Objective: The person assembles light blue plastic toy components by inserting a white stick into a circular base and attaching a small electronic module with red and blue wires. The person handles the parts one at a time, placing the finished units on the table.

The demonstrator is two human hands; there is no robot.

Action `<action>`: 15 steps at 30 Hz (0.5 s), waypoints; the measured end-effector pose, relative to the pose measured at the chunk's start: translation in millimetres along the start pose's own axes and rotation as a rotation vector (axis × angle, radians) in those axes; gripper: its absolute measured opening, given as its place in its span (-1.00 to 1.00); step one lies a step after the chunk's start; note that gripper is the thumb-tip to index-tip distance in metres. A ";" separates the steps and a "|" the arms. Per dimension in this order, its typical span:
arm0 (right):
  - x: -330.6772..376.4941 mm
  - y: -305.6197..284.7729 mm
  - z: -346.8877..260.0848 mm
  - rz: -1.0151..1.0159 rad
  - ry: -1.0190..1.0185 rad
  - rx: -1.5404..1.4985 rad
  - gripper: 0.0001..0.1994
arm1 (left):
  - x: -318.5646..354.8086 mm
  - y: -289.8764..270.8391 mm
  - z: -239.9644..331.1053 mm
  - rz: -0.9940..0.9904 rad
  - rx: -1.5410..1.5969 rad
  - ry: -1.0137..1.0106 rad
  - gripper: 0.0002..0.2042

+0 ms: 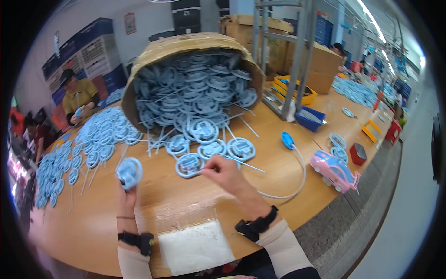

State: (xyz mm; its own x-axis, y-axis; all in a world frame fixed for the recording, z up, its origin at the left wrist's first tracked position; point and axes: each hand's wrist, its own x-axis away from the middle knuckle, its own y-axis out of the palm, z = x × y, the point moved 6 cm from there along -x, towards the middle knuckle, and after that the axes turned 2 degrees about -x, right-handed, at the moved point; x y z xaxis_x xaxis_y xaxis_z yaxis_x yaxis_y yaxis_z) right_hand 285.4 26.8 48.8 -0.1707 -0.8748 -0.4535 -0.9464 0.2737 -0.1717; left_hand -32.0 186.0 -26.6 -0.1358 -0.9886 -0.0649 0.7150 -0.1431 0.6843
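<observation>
My left hand [128, 197] is raised over the left part of the table, its fingers closed on a light blue round plastic part [130, 171] with a ring-shaped rim. The part is blurred, and most of the fingers are behind it. My right hand [225, 173] is closed in a pinch at the right edge of a light blue ring-shaped part [188, 163] lying on the table. Whatever sits between those fingertips is too small to make out. Similar parts [213, 149] with thin pale sticks lie just beyond the right hand.
A large cardboard box [127, 100] lies tipped, spilling many such parts. More parts [100, 135] spread leftward. A white sheet [195, 249] lies near me. To the right are a blue oval piece on a white cable [304, 174], a pink-and-blue toy car [332, 169] and a blue bin [310, 122]. A co-worker [79, 95] sits at far left.
</observation>
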 end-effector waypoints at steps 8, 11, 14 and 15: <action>-6.4 -23.2 3.2 0.157 0.065 0.169 -0.81 | -55.7 39.1 -56.1 -0.068 -1.131 -0.331 -0.25; -0.7 -19.3 19.4 0.090 0.138 0.229 -0.82 | -27.5 119.1 -90.9 -0.279 -1.735 -0.184 -0.24; -0.2 -12.9 19.3 0.042 0.182 0.251 -0.82 | -26.0 125.3 -114.1 -0.298 -1.923 -0.158 -0.25; -0.2 -9.6 18.4 0.026 0.184 0.254 -0.82 | -24.9 123.0 -112.2 -0.278 -1.977 -0.145 -0.26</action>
State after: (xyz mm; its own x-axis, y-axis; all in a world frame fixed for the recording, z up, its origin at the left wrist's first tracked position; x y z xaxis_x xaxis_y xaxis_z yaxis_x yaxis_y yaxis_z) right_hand 299.6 31.8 34.5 -0.2623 -0.9175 -0.2990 -0.8462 0.3676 -0.3857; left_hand 136.2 187.8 -22.4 -0.3276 -0.9385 0.1092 0.2812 -0.2072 -0.9370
